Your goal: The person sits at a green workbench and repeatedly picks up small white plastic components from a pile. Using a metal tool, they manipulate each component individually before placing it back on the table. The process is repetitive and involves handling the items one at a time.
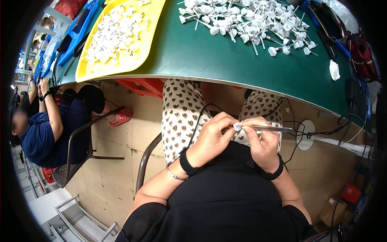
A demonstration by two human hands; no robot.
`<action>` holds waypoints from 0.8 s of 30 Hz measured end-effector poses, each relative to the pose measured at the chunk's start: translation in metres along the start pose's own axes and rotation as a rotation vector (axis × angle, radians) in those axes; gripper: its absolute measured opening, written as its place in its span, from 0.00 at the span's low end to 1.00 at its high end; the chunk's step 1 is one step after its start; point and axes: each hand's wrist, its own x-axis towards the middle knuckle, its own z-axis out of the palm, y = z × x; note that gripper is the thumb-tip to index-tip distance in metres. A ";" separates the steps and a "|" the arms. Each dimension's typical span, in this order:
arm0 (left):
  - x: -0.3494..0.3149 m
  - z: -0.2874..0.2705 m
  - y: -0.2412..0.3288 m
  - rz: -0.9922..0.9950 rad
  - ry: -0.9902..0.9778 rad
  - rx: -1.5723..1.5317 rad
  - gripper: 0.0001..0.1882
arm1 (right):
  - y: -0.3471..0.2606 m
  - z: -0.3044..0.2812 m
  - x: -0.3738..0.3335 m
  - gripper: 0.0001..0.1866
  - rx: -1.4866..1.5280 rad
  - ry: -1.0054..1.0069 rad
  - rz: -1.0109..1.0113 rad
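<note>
Above my lap, my left hand [213, 135] pinches a small white piece [237, 127] between thumb and fingertips. It resembles the white heads of the parts on the table. Facing it, my right hand [264, 145] is closed around a slim grey metal tool [278, 129], whose flat end sticks out to the right. The tool's other end is hidden by my fingers near the white piece, so its kind does not show. A loose pile of small white-headed parts with thin metal stems [258, 24] lies on the green table beyond my hands.
More such parts fill a yellow tray [151, 48] at the table's left. Blue trays [74, 40] stand further left, near a seated person [60, 125]. At the right lie a white crumpled scrap [334, 70], a dark red bag [360, 56] and black cables [342, 125].
</note>
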 end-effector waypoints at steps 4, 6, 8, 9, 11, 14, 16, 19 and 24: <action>-0.001 0.001 -0.004 0.021 0.000 0.032 0.07 | 0.000 0.000 0.001 0.02 0.000 -0.005 -0.002; -0.001 0.001 -0.006 0.023 -0.005 0.032 0.08 | 0.000 0.000 0.002 0.02 -0.026 -0.013 -0.038; -0.002 0.000 -0.006 0.019 -0.014 0.041 0.08 | 0.001 0.001 0.003 0.02 -0.065 -0.026 -0.095; -0.002 -0.001 -0.005 0.015 -0.021 0.051 0.08 | 0.000 0.000 0.004 0.02 -0.089 -0.042 -0.106; -0.001 -0.003 -0.002 0.006 -0.033 0.072 0.08 | -0.001 -0.001 0.006 0.02 -0.136 -0.073 -0.130; 0.000 -0.005 0.003 -0.007 -0.046 0.095 0.08 | -0.002 0.001 0.008 0.02 -0.171 -0.057 -0.207; 0.000 -0.005 0.003 -0.017 -0.051 0.094 0.08 | -0.001 0.000 0.008 0.02 -0.171 -0.070 -0.217; -0.001 -0.004 0.000 -0.048 -0.005 -0.021 0.06 | 0.001 -0.001 0.005 0.03 -0.001 -0.036 -0.085; 0.003 -0.003 -0.001 -0.016 0.006 -0.024 0.04 | 0.009 0.003 -0.009 0.06 0.256 0.051 0.148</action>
